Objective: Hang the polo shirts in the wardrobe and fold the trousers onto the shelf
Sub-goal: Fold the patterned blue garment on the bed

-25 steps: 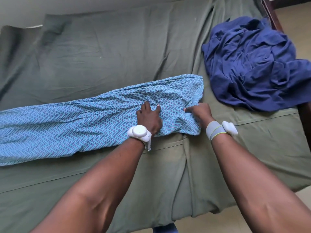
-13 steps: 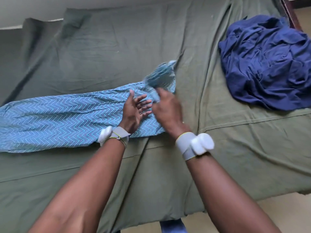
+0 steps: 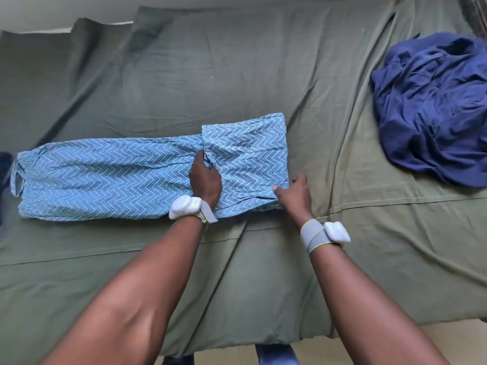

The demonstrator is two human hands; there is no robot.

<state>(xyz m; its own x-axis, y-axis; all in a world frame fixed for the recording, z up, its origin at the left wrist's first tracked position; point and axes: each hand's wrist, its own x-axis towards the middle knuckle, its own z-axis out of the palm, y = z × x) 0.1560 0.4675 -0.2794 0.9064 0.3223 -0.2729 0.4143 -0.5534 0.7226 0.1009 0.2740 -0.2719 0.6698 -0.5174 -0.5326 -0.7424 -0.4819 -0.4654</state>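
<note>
Blue zigzag-patterned trousers (image 3: 105, 177) lie stretched left to right on the green bedsheet (image 3: 237, 75). Their right end is folded back over itself into a flap (image 3: 247, 151). My left hand (image 3: 205, 180) sits at the flap's left edge, with fingers curled around that edge. At the lower right corner of the fold is my right hand (image 3: 295, 193), thumb on the cloth and fingers spread along the crease. Both wrists carry grey bands with white devices.
A crumpled navy blue garment (image 3: 432, 109) lies in a heap at the right of the bed. Something dark blue (image 3: 4, 164) shows at the left edge. The bed's front edge (image 3: 263, 341) runs near the bottom, with pale floor below.
The right end of the trousers has been lifted and laid over to the left as a flat flap. My right hand moved back to the new fold; my left hand now holds the flap's edge.
</note>
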